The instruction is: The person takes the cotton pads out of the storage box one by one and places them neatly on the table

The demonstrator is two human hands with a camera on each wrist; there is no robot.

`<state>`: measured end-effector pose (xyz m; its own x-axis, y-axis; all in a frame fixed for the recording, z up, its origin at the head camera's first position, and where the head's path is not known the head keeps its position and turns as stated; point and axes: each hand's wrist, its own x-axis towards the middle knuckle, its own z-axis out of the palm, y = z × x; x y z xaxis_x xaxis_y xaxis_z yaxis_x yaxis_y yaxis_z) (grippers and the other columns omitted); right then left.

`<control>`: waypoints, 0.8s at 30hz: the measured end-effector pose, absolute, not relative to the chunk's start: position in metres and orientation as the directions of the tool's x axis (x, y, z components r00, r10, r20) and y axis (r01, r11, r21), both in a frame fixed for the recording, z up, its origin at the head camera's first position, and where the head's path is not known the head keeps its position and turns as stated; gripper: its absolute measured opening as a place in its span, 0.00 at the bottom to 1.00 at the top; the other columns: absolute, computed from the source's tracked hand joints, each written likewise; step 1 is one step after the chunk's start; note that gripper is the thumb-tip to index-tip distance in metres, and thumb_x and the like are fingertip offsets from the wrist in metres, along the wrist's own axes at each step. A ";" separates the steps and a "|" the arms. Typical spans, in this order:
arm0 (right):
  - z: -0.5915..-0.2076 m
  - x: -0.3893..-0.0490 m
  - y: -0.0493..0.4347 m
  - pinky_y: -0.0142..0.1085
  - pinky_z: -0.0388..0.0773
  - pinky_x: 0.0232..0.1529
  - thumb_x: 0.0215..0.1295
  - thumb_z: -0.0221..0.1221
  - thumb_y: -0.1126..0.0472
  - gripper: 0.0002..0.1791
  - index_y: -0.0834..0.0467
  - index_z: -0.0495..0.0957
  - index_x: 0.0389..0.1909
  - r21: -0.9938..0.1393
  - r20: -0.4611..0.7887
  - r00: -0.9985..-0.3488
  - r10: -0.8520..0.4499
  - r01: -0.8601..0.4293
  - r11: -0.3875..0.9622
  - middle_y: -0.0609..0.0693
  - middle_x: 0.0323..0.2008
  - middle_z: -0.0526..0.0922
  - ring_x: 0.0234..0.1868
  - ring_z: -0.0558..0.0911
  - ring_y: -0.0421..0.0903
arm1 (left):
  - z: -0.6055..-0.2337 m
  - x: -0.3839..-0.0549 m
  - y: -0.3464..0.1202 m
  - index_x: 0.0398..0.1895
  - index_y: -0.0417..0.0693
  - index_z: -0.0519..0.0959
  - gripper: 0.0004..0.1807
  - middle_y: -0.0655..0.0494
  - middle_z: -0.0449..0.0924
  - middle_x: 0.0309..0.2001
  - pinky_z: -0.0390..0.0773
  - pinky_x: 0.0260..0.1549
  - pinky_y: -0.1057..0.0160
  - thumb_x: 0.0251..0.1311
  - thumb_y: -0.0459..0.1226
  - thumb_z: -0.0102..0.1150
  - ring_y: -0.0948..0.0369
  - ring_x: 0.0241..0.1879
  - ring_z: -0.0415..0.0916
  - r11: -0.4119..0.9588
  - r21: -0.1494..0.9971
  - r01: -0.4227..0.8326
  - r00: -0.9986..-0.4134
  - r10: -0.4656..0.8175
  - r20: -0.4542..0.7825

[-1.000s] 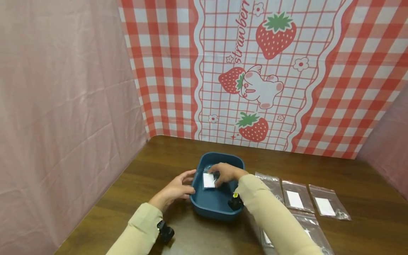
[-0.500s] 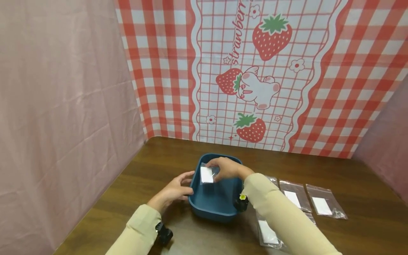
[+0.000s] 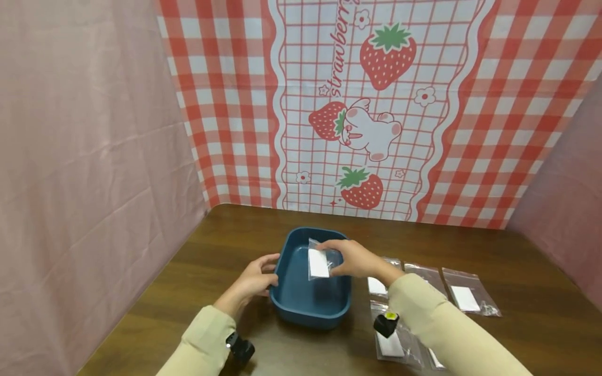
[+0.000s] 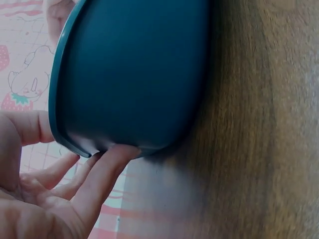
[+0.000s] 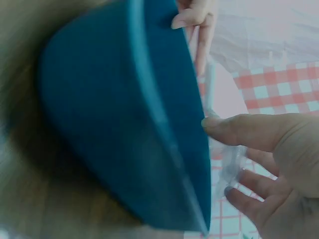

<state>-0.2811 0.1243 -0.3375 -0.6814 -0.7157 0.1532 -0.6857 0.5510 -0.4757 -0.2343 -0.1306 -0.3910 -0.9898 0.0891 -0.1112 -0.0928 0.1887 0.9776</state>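
My right hand (image 3: 355, 259) pinches a small clear zip bag (image 3: 319, 262) with a white card inside, between thumb and fingers. The bag is above the blue bin (image 3: 310, 319), near its far right part. In the right wrist view the bag (image 5: 227, 167) is seen beyond the bin's rim, blurred. My left hand (image 3: 254, 277) rests against the bin's left side, fingers spread and fairly straight. The left wrist view shows one fingertip pressed on the outer wall (image 4: 134, 74); where the other fingertips lie is partly hidden.
Several similar zip bags with white cards lie flat to the right of the bin, including one at the far right (image 3: 470, 295) and one nearer (image 3: 390, 342). The right forearm (image 3: 451, 318) covers some. A checked strawberry cloth (image 3: 235, 104) hangs behind the brown table (image 3: 226, 224).
My right hand has lifted the zip bag from inside the bin and shifted it rightward. The left hand keeps its place at the bin's side. The head view has turned slightly.
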 end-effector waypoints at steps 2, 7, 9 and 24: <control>-0.342 -0.278 0.133 0.46 0.74 0.48 0.49 0.69 0.65 0.32 0.60 0.72 0.58 -0.470 0.177 -0.685 -0.706 -0.690 0.551 0.56 0.56 0.75 0.54 0.74 0.53 | -0.390 -0.233 -0.130 0.63 0.39 0.66 0.36 0.36 0.72 0.54 0.78 0.22 0.56 0.43 0.22 0.52 0.50 0.36 0.77 0.197 0.976 -0.091 -0.991 0.076 -0.107; -0.352 -0.272 0.152 0.42 0.75 0.43 0.48 0.69 0.67 0.34 0.60 0.71 0.59 -0.469 0.233 -0.705 -0.670 -0.685 0.558 0.56 0.57 0.74 0.44 0.78 0.50 | -0.387 -0.228 -0.127 0.62 0.37 0.66 0.35 0.34 0.72 0.53 0.78 0.22 0.55 0.43 0.21 0.51 0.49 0.36 0.77 0.199 0.977 -0.079 -0.994 0.055 -0.092; -0.355 -0.268 0.160 0.44 0.75 0.45 0.47 0.69 0.68 0.34 0.60 0.71 0.59 -0.477 0.253 -0.714 -0.653 -0.679 0.557 0.55 0.58 0.74 0.45 0.78 0.51 | -0.386 -0.227 -0.125 0.62 0.35 0.66 0.35 0.33 0.71 0.53 0.78 0.22 0.55 0.42 0.21 0.50 0.49 0.35 0.77 0.189 0.979 -0.080 -0.994 0.053 -0.091; -0.377 -0.229 0.241 0.53 0.70 0.49 0.44 0.69 0.70 0.37 0.57 0.70 0.60 -0.506 0.353 -0.785 -0.510 -0.618 0.602 0.53 0.58 0.73 0.57 0.71 0.57 | -0.380 -0.221 -0.115 0.62 0.33 0.65 0.34 0.33 0.71 0.52 0.78 0.19 0.56 0.44 0.20 0.47 0.51 0.32 0.76 0.222 0.972 -0.074 -0.997 0.002 -0.076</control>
